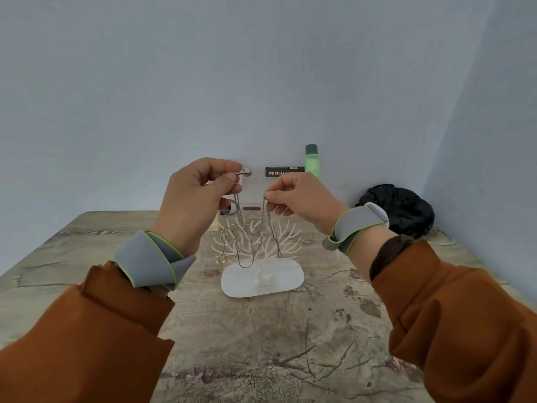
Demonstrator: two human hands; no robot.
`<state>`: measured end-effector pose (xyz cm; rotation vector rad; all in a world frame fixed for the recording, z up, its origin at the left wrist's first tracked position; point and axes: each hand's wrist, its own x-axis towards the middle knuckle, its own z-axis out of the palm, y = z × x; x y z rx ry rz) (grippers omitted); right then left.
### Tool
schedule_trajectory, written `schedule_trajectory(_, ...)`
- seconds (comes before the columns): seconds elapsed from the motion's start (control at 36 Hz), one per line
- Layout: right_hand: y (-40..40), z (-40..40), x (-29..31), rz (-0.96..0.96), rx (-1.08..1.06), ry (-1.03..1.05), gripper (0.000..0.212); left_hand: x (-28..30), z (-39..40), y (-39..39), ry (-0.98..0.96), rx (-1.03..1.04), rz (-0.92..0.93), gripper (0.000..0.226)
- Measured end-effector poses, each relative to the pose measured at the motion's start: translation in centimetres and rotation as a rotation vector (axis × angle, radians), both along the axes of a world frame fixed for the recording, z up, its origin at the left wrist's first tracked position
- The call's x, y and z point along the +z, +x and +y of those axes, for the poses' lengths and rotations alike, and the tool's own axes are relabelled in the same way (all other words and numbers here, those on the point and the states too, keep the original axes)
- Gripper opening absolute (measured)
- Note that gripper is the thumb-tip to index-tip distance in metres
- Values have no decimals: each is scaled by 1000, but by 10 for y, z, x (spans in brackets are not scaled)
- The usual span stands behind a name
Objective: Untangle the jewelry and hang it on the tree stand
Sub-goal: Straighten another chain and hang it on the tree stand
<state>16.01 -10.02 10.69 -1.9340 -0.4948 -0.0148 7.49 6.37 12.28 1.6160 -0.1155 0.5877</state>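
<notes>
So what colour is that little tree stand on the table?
White, base and branches alike; the tree stand shows in the head view, the only one.

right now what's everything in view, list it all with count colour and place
chains: tangled, count unclear, silver, hanging between both hands above the stand
gold pendant: one, dangling low left
tree stand: one, white, table centre
table: one, marbled beige
bottle: one, green, back by the wall
dark box: one, beside the bottle
black bag: one, back right
left hand: fingers pinching chain
right hand: fingers pinching chain
</notes>
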Motion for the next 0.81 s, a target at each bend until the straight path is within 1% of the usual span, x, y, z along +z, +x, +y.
schedule_trajectory(0.22,4,1,-7,21,-13,-21,6,-1,-2,-2,-20,-17,6,18)
schedule_trajectory(0.42,7,-12,-19,36,-115,-39,5,-3,-5,-6,-15,-35,17,18)
schedule_trajectory(0.53,8,-20,-28,64,-149,-54,8,-2,-7,-7,-12,-35,15,18)
schedule_trajectory(0.64,5,-26,-32,105,-163,-6,4,1,-11,-8,-11,-41,13,18)
schedule_trajectory(0.72,3,-30,-37,153,-161,50,7,2,-18,-10,3,-49,18,19)
schedule_trajectory(0.81,-1,-32,-42,186,-151,120,3,0,-22,-12,5,-59,27,19)
